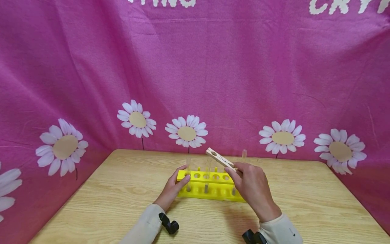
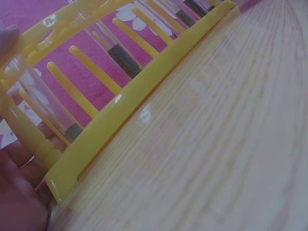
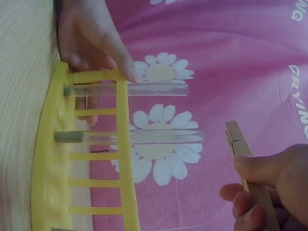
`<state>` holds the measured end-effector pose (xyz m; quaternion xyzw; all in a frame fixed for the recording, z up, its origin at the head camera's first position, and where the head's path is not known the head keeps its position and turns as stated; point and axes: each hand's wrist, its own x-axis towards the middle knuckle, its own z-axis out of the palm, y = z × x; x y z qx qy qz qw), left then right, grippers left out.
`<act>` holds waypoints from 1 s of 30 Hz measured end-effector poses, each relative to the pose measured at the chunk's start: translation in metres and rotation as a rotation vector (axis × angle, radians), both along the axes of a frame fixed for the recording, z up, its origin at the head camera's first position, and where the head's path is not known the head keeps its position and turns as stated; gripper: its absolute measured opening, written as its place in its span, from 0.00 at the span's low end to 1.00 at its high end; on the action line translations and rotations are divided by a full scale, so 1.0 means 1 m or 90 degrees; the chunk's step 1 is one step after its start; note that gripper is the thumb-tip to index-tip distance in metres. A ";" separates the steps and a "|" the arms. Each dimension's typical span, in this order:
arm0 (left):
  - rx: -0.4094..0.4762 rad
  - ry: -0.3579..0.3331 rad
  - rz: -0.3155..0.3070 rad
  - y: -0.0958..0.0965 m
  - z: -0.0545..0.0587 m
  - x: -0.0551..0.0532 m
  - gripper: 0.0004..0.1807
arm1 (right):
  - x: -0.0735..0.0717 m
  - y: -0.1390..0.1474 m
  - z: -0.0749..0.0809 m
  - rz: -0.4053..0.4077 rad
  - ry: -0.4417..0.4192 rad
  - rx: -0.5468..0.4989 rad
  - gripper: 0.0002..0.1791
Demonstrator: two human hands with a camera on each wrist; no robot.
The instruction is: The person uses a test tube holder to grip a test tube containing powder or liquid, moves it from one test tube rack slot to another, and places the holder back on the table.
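A yellow test tube rack (image 1: 210, 195) stands on the wooden table. My left hand (image 1: 171, 190) grips its left end, thumb on the top bar and fingers behind the end post. Clear test tubes stand upright in it with grey matter at the bottom: one tube (image 3: 144, 90) beside my left thumb, another tube (image 3: 168, 136) near the middle, and a tube (image 1: 244, 154) at the right end, partly hidden by my right hand. Above the rack's right half, my right hand (image 1: 255, 186) holds a wooden test tube clamp (image 1: 217, 157), its tip pointing up and left, apart from the tubes.
The light wood table (image 1: 100, 200) extends around the rack. Behind it hangs a pink cloth (image 1: 228, 84) printed with white daisies and lettering. Black wrist cameras sit at both cuffs, one camera (image 1: 169, 224) close to the rack's front left.
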<state>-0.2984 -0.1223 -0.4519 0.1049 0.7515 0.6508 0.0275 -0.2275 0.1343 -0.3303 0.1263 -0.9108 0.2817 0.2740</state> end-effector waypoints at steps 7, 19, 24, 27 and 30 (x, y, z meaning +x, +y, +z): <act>-0.001 0.001 0.000 0.001 -0.001 -0.001 0.34 | 0.002 0.003 0.003 -0.006 -0.022 -0.008 0.13; -0.007 0.004 0.008 0.001 0.002 -0.002 0.31 | 0.004 0.016 0.016 0.000 -0.110 -0.018 0.18; -0.002 -0.004 0.003 0.001 0.003 -0.002 0.32 | 0.005 0.025 0.020 0.028 -0.145 -0.010 0.18; 0.000 -0.008 0.002 0.001 0.003 -0.001 0.31 | 0.006 0.032 0.024 0.032 -0.169 -0.003 0.15; 0.000 -0.004 0.004 0.000 0.001 0.000 0.30 | 0.007 0.040 0.027 0.027 -0.174 0.008 0.14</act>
